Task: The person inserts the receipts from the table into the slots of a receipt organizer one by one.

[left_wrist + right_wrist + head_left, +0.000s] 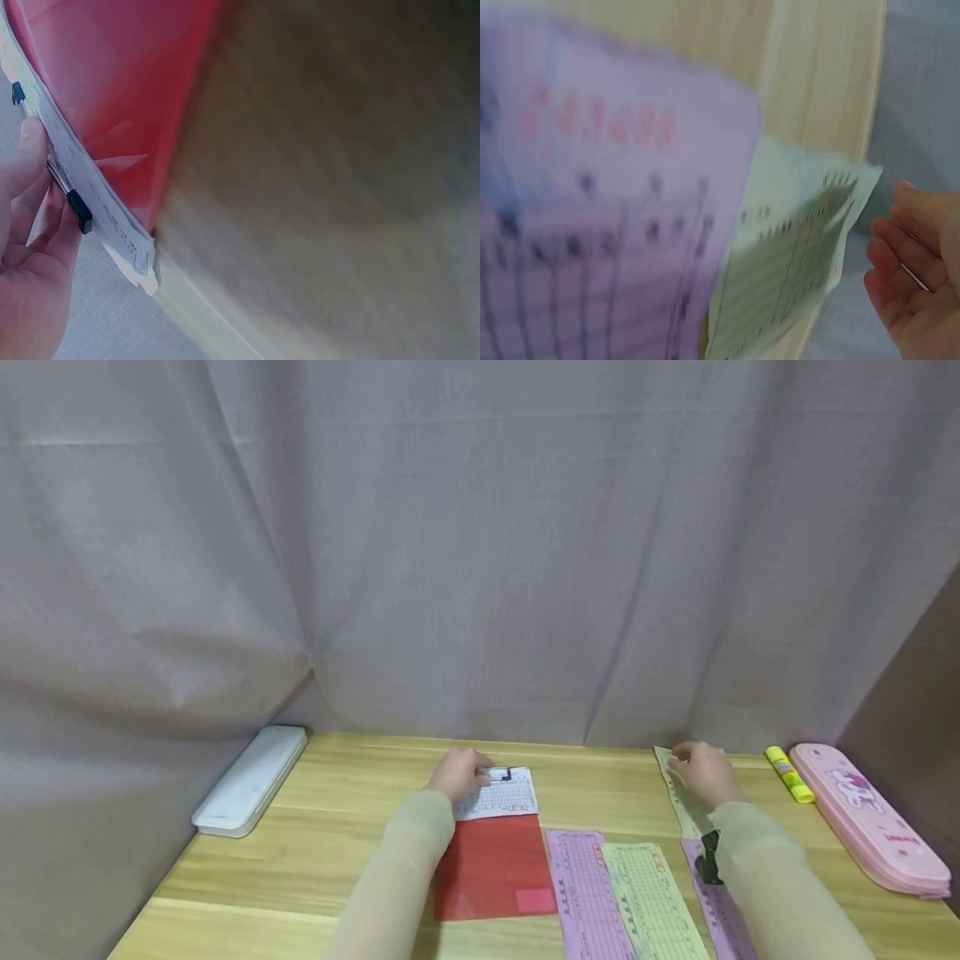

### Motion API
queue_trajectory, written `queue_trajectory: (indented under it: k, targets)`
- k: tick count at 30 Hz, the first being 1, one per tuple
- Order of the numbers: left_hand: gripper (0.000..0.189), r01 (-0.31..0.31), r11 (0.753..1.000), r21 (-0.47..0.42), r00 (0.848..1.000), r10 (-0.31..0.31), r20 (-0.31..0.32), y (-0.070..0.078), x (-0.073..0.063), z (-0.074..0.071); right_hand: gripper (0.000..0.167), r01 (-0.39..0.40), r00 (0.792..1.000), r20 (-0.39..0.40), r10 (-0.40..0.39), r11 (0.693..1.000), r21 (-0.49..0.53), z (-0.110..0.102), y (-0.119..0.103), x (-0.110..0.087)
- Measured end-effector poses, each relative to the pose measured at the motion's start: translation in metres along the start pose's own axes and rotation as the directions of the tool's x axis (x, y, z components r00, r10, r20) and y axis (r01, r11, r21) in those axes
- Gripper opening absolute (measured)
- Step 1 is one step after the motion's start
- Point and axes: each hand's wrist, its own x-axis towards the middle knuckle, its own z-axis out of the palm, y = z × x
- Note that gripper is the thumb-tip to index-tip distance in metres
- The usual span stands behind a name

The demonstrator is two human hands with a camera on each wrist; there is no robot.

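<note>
In the head view my left hand (456, 775) is at the top of a white printed form (498, 797) lying over a red plastic sheet (495, 864). Its thumb and fingers pinch a metal clip with black ends (79, 210) at the form's edge, seen in the left wrist view. My right hand (705, 770) hovers by the upper end of a pale green printed slip (684, 797). The right wrist view shows its loosely bent fingers (889, 232) apart from that green slip (787, 255). A purple slip (615, 202) looms blurred and close there.
Another purple slip (588, 885) and green slip (648, 893) lie side by side right of the red sheet. A yellow glue stick (789, 774) and pink pencil case (870, 818) lie at right, a white case (251, 781) at left. A grey curtain (480, 568) hangs behind the wooden table (300, 877).
</note>
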Motion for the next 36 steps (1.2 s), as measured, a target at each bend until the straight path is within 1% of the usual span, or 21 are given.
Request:
queue_trajectory:
  k: [4,6,8,10,14,17,21,27,30,34,36]
  targets:
    - [0.024,0.021,1.000,-0.021,1.000,-0.021,0.013,0.001,-0.001,-0.001,0.030,-0.056,0.998,0.002,0.056,0.998,-0.017,-0.004,0.014,0.004]
    - [0.025,0.035,0.999,-0.030,0.999,-0.035,0.026,0.001,-0.001,-0.001,0.032,-0.098,0.995,0.020,0.098,0.995,-0.017,-0.004,0.019,0.006]
    - [0.026,0.041,0.999,-0.031,0.999,-0.040,0.033,0.001,-0.002,-0.001,0.032,-0.116,0.993,0.034,0.117,0.993,-0.023,-0.004,0.024,0.007]
    - [0.026,0.036,0.999,-0.024,0.999,-0.035,0.032,0.001,-0.002,-0.001,0.032,-0.112,0.993,0.043,0.114,0.993,-0.033,-0.001,0.026,0.009]
    - [0.025,0.023,1.000,-0.011,1.000,-0.022,0.022,0.001,-0.002,-0.002,0.033,-0.043,0.997,0.068,0.048,0.996,-0.078,0.006,0.030,0.012]
    - [0.024,0.010,1.000,-0.007,1.000,-0.010,0.018,0.001,-0.001,-0.002,0.035,-0.007,0.996,0.083,0.016,0.994,-0.110,0.011,0.031,0.013]
    - [0.023,-0.004,1.000,-0.003,1.000,0.004,0.010,0.000,0.000,-0.001,0.038,-0.004,0.996,0.085,0.015,0.991,-0.135,0.012,0.029,0.015]
    - [0.025,0.015,1.000,-0.019,1.000,-0.015,0.016,0.000,-0.001,-0.001,0.039,-0.024,0.993,0.109,0.042,0.987,-0.160,0.011,0.027,0.015]
    - [0.024,0.013,1.000,-0.010,1.000,-0.013,0.017,-0.001,0.000,-0.001,0.038,-0.053,0.990,0.118,0.072,0.986,-0.156,0.011,0.027,0.015]
    - [0.024,0.023,1.000,-0.009,1.000,-0.023,0.020,0.000,0.000,0.000,0.043,-0.109,0.983,0.133,0.128,0.984,-0.143,0.010,0.026,0.013]
    - [0.024,0.019,1.000,-0.008,1.000,-0.018,0.019,0.001,0.001,-0.001,0.044,-0.131,0.979,0.137,0.149,0.982,-0.135,0.010,0.026,0.012]
